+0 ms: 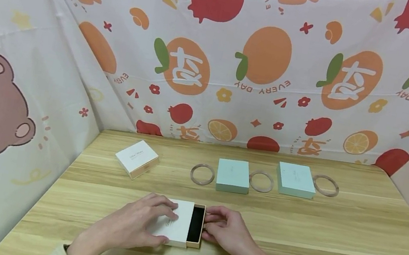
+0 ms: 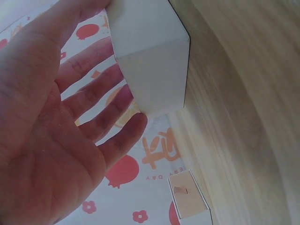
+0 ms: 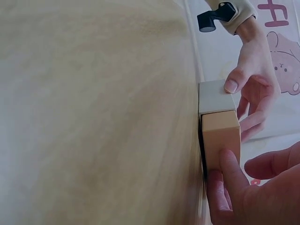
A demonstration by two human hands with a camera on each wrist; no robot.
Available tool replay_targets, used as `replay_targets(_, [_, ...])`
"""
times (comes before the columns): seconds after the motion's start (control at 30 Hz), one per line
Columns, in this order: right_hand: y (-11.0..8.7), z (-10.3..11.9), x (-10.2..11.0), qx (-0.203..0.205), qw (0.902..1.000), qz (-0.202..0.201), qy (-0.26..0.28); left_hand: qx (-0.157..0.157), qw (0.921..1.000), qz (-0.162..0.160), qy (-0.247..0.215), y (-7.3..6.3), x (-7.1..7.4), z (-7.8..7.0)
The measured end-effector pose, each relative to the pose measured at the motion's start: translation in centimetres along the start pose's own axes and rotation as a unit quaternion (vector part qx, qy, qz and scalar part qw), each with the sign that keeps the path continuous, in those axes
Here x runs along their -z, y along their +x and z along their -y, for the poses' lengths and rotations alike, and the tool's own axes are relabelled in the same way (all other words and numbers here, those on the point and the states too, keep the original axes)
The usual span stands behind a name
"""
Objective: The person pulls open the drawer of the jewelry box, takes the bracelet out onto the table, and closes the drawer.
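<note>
A white box sleeve point(image 1: 181, 227) lies flat near the table's front, with a tan-walled, black-lined drawer point(image 1: 196, 225) partly out of its right end. My left hand point(image 1: 140, 220) holds the sleeve from the left, thumb at its near side and fingers bent over the top. In the left wrist view, the sleeve point(image 2: 154, 70) shows a plain side next to my fingertips. My right hand point(image 1: 229, 233) rests its fingertips against the drawer's right end. The right wrist view shows a finger point(image 3: 229, 164) on the drawer's tan end point(image 3: 220, 145), with the thumb apart from it.
Farther back stand another white box point(image 1: 137, 157) at the left and two mint-green boxes point(image 1: 234, 175) point(image 1: 296, 179). Three bangles point(image 1: 192, 176) point(image 1: 260, 190) point(image 1: 336, 191) lie beside the green boxes. A fruit-print cloth point(image 1: 293, 106) hangs behind the wooden table point(image 1: 292, 232).
</note>
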State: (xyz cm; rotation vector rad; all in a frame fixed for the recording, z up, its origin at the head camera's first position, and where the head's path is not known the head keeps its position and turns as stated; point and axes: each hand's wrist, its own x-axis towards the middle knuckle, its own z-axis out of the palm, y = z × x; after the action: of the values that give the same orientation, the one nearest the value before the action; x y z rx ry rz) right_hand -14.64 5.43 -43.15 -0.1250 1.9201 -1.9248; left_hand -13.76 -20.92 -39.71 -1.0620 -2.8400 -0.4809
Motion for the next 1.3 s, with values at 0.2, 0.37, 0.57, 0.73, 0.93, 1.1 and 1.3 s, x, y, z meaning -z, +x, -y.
replay_targets(0.2, [-0.2, 0.1, -0.1, -0.005, 1.0000, 0.004, 0.005, 0.002, 1.0000, 0.001, 0.000, 0.1, 0.0, 0.0])
replay_targets(0.37, [-0.2, 0.1, -0.1, -0.005, 0.9999, 0.006, 0.010, 0.002, 1.0000, 0.001, -0.001, 0.0, -0.1, 0.0])
replay_targets(0.57, [-0.3, 0.0, -0.4, -0.003, 0.9999, 0.008, 0.013, 0.001, 1.0000, -0.001, -0.001, 0.0, -0.1, 0.0])
replay_targets(0.73, [-0.3, 0.0, -0.5, -0.005, 0.9997, 0.017, 0.019, 0.002, 1.0000, -0.001, -0.002, 0.0, -0.1, 0.0])
replay_targets(0.93, [-0.2, 0.0, -0.8, -0.002, 0.9995, 0.024, 0.019, 0.004, 1.0000, 0.000, -0.002, 0.0, -0.2, 0.0])
replay_targets(1.1, [-0.2, 0.0, -0.9, 0.001, 0.9996, 0.025, 0.015, 0.000, 1.0000, -0.004, 0.000, 0.0, -0.3, 0.1])
replay_targets(1.3, [-0.2, -0.1, -1.0, 0.004, 0.9994, 0.029, 0.017, -0.003, 1.0000, -0.007, 0.000, 0.0, -0.3, 0.2])
